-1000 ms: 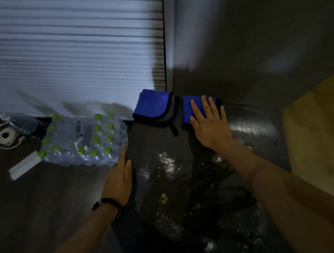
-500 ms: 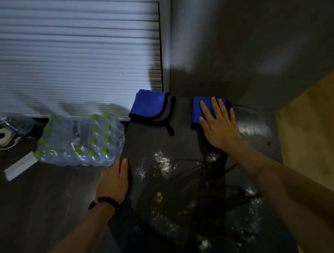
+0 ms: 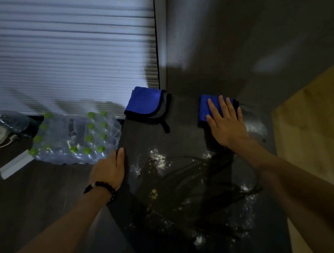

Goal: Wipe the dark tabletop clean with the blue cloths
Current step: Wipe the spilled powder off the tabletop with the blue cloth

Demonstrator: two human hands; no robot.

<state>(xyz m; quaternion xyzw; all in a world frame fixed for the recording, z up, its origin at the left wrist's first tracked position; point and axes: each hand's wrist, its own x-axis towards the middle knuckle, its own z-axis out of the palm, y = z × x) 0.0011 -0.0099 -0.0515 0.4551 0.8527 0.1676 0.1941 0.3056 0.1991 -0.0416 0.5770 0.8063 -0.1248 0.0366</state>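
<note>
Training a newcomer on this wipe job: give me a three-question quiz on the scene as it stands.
1. True or false: the right hand lies flat on a blue cloth.
2. Where does the left hand rest? A) on the folded cloth B) at the tabletop edge C) on the bottle pack
3. What still marks the tabletop?

Key: 1 true; 2 B; 3 white powder.

Dark tabletop (image 3: 183, 139) powder-speckled; folded blue cloth (image 3: 147, 104) far edge; second cloth (image 3: 203, 111) flat.
</note>
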